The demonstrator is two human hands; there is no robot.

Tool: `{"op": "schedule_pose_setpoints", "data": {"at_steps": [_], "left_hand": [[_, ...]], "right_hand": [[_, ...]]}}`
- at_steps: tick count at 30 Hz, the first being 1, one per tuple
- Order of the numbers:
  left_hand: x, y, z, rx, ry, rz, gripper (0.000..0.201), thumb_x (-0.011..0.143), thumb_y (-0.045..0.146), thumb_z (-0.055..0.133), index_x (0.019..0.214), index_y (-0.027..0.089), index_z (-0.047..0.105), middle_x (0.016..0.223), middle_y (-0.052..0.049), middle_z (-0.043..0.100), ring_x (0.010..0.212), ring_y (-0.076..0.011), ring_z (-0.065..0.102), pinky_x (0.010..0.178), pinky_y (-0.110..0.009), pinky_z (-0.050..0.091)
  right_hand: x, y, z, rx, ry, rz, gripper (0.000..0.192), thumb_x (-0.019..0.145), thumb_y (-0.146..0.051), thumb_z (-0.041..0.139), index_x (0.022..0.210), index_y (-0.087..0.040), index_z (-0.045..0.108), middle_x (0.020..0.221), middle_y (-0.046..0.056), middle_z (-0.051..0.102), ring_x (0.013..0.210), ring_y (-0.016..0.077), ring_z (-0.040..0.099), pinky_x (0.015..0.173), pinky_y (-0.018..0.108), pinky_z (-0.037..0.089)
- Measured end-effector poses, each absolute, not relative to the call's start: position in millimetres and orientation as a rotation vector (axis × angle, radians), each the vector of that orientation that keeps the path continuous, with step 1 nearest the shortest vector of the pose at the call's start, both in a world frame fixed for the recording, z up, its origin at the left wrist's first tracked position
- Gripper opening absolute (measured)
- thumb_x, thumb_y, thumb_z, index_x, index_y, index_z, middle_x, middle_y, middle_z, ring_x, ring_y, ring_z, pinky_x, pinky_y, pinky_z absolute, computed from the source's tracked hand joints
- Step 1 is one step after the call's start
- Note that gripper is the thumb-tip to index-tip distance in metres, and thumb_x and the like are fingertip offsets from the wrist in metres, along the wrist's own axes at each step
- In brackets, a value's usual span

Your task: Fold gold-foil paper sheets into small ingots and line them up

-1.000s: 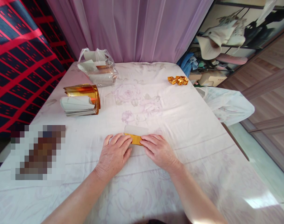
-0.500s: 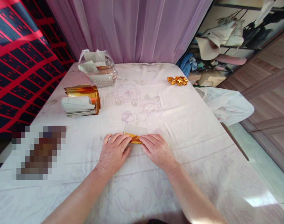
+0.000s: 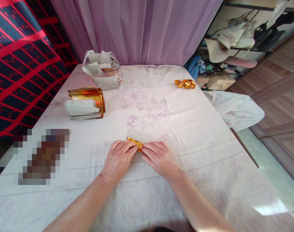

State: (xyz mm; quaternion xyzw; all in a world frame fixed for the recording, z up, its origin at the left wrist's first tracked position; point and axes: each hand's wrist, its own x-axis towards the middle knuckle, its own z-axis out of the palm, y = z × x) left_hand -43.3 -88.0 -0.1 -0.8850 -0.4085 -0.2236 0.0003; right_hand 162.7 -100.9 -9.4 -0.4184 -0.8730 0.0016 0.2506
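Near the front middle of the table lies a sheet of gold foil paper [image 3: 133, 141] with a white side; its near part is folded into a narrow gold strip. My left hand [image 3: 118, 160] grips the strip's left part, fingers together and thumb tucked close. From the other side, my right hand [image 3: 161, 160] holds the right end between fingertips and thumb. The two hands almost meet over the fold, and the fingers hide part of it. The white part [image 3: 139, 134] of the sheet shows beyond the fingertips.
A folded stack of gold and white paper [image 3: 85, 108] stands at left, with a clear plastic bag [image 3: 103, 72] of papers behind it. Folded gold pieces [image 3: 185, 84] sit at the far right. A blurred patch [image 3: 42, 158] covers something at left. A white bag [image 3: 243, 111] hangs beside the right edge.
My hands have drawn slightly closer together over the strip. The folded paper now tilts more, its right end lower, and less gold shows between the fingers.
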Motion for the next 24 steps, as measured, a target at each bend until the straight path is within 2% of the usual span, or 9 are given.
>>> {"op": "schedule_pose_setpoints", "data": {"at_steps": [5, 13, 18, 24], "left_hand": [[-44, -89, -1, -2.753, -1.324, -0.685, 0.02, 0.097, 0.018, 0.05, 0.102, 0.024, 0.069, 0.104, -0.001, 0.074, 0.097, -0.0183, 0.067, 0.093, -0.039, 0.04], [-42, -90, -3, -2.704, -1.337, -0.626, 0.021, 0.097, 0.014, 0.049, 0.102, 0.022, 0.067, 0.115, -0.003, 0.071, 0.092, -0.016, 0.068, 0.103, -0.041, 0.034], [-42, -91, -4, -2.769, -1.323, -0.678, 0.022, 0.097, 0.015, 0.046, 0.105, 0.021, 0.066, 0.107, -0.003, 0.072, 0.099, -0.0166, 0.067, 0.104, -0.04, 0.036], [-38, -97, -2, -2.797, -1.266, -0.698, 0.025, 0.099, 0.017, 0.044, 0.116, 0.019, 0.062, 0.11, -0.005, 0.071, 0.101, -0.0178, 0.067, 0.103, -0.041, 0.041]], "right_hand": [[166, -102, -8, -1.164, -2.325, 0.1, 0.02, 0.094, -0.023, 0.058, 0.11, -0.019, 0.068, 0.107, 0.007, 0.072, 0.097, 0.0202, 0.063, 0.084, 0.036, 0.05], [171, -101, -14, -1.249, -2.188, 0.171, 0.015, 0.094, -0.021, 0.057, 0.096, -0.022, 0.073, 0.091, 0.004, 0.071, 0.083, 0.0181, 0.061, 0.078, 0.034, 0.05], [168, -99, -16, -1.312, -2.131, 0.218, 0.014, 0.093, -0.021, 0.059, 0.092, -0.021, 0.073, 0.089, 0.004, 0.07, 0.081, 0.0188, 0.06, 0.077, 0.034, 0.049], [166, -98, -18, -1.358, -2.081, 0.27, 0.014, 0.094, -0.024, 0.059, 0.09, -0.021, 0.072, 0.087, 0.003, 0.069, 0.082, 0.0188, 0.061, 0.079, 0.034, 0.048]]}}
